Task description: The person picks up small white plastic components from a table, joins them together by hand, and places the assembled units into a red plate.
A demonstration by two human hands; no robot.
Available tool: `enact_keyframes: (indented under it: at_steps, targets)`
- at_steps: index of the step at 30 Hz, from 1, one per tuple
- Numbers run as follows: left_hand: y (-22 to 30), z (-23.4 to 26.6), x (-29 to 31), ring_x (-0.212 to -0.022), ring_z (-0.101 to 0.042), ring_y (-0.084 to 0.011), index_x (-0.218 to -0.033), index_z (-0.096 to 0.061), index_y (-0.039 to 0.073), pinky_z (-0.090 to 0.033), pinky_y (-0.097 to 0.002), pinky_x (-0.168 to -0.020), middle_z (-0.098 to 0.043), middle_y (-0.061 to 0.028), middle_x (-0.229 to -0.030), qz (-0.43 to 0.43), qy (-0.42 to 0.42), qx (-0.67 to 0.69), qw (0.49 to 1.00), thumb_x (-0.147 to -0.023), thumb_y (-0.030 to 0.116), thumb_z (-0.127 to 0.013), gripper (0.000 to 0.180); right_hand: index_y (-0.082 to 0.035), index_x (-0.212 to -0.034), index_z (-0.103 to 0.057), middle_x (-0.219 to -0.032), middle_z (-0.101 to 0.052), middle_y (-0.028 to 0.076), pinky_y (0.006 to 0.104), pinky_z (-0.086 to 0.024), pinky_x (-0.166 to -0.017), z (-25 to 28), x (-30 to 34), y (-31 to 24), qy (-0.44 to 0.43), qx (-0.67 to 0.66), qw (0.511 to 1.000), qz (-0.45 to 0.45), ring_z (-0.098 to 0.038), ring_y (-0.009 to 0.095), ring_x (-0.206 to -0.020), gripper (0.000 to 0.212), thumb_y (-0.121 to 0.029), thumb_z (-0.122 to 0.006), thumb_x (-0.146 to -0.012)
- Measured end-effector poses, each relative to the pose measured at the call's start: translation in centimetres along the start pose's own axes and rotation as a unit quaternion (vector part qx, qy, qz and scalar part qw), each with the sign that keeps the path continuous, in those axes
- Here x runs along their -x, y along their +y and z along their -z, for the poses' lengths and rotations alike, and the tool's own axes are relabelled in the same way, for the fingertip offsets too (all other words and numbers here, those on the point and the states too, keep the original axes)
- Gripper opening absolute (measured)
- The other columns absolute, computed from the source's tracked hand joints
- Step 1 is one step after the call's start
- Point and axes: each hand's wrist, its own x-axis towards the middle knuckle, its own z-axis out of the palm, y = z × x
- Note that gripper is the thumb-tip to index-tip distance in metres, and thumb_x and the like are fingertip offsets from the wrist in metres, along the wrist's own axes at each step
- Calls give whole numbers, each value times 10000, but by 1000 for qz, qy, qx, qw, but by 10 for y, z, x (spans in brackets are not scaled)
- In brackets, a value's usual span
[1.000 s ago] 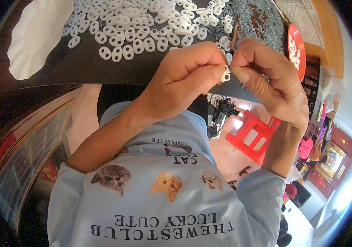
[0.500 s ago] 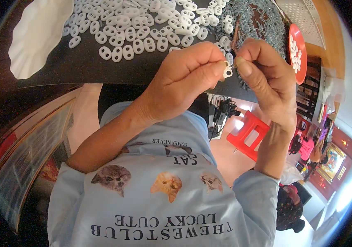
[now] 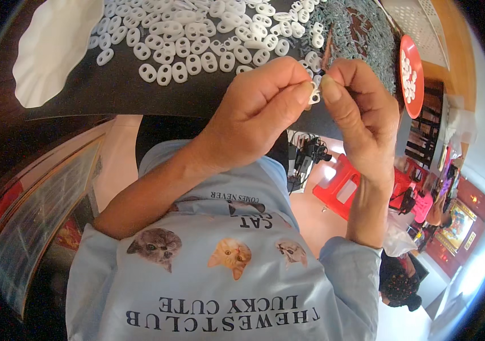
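Handwork on a small white piece (image 3: 314,98), apparently unfinished, at the edge of a black table (image 3: 123,94).
The left hand (image 3: 259,111) pinches it between thumb and forefinger; the right hand (image 3: 364,111) bunches its fingers just beside, contents hidden. Many two-holed white pieces (image 3: 194,64) and grey coil-like bits (image 3: 367,42) lie loose, seemingly unworked; a red plate (image 3: 414,109) holds small white parts (image 3: 408,79).

Seemingly a home living space: red plastic stool (image 3: 326,186), framed wall picture (image 3: 457,226)
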Motion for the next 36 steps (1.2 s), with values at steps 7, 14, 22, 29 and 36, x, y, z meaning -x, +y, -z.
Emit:
enact_keyframes:
  at_steps: [7, 14, 22, 29, 36]
  targets:
    - [-1, -2, 0, -581, -352, -25, -900, -530, 31, -300, -202, -503, -420, 46, -659, -10, 31, -3, 999, -964, 168, -478, 160, -5, -838, -534, -683, -471, -30, 214, -336, -531, -12, 4, -2, 44, -45, 997, -41, -381, 50, -625, 151, -114, -574, -934]
    - [-3, 0, -3, -564, -345, -25, -855, -533, 16, -298, -226, -476, -391, 47, -613, -50, 41, -48, 997, -944, 138, -507, 153, -3, -837, -525, -668, -469, -3, 229, -350, -525, -16, 5, -1, 47, -8, 998, -42, -392, 65, -615, 137, -95, -558, -933]
    - [2, 0, -2, -561, -346, -23, -838, -542, 10, -296, -223, -482, -404, 48, -614, -4, 40, -22, 999, -924, 122, -512, 144, 8, -895, -546, -711, -513, -12, 227, -377, -557, -4, 4, -4, -6, -61, 994, -85, -423, 54, -648, 112, -94, -545, -941]
    - [9, -1, -2, -586, -361, -12, -815, -543, 24, -303, -205, -501, -430, 59, -640, 40, 29, 30, 998, -920, 114, -506, 143, 7, -956, -547, -773, -516, -26, 194, -371, -592, 3, 5, 1, -34, -126, 990, -61, -436, 41, -694, 113, -106, -551, -946]
    - [9, 0, -1, -579, -341, -16, -809, -522, 31, -292, -208, -494, -417, 60, -642, 35, 22, 41, 998, -923, 116, -499, 144, -7, -935, -543, -765, -498, -39, 190, -329, -556, 2, 1, 3, -45, -113, 988, -95, -398, 31, -668, 134, -139, -564, -949]
